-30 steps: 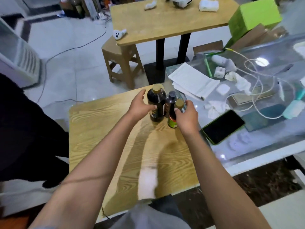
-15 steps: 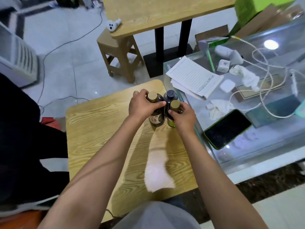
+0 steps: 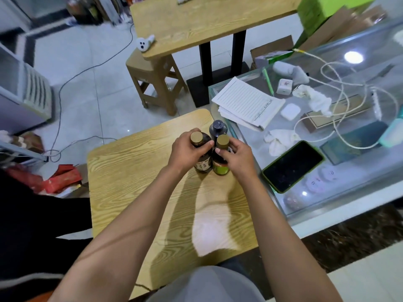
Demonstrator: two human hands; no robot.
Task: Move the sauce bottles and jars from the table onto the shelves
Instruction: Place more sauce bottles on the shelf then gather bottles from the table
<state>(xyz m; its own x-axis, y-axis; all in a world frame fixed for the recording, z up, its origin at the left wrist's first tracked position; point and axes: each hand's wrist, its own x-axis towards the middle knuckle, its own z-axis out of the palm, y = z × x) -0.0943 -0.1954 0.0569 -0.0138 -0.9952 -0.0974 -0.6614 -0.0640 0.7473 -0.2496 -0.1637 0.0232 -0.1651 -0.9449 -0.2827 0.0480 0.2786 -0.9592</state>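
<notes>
The left hand [image 3: 187,150] is curled round the neck of the left bottle [image 3: 201,155], thumb across the front just under its gold cap; the right hand [image 3: 238,154] grips the green-label bottle [image 3: 220,164] the same way. A second ago the left hand only rested against its bottle's side and the right was reaching the other from behind; half a second ago both had begun to wrap. Now both holds look firm, and the pair has come slightly toward the near side of the table [image 3: 130,182], at centre frame.

Both bottles appear to stand upright on the wood, touching each other; I cannot tell whether either has left the surface. The black-capped bottle [image 3: 218,128] stands just behind them, ungripped, close to the glass counter [image 3: 327,192] at right.

So the grasp seems done and lifting comes next. No shelf is in frame, and one bottle would remain for another trip.
</notes>
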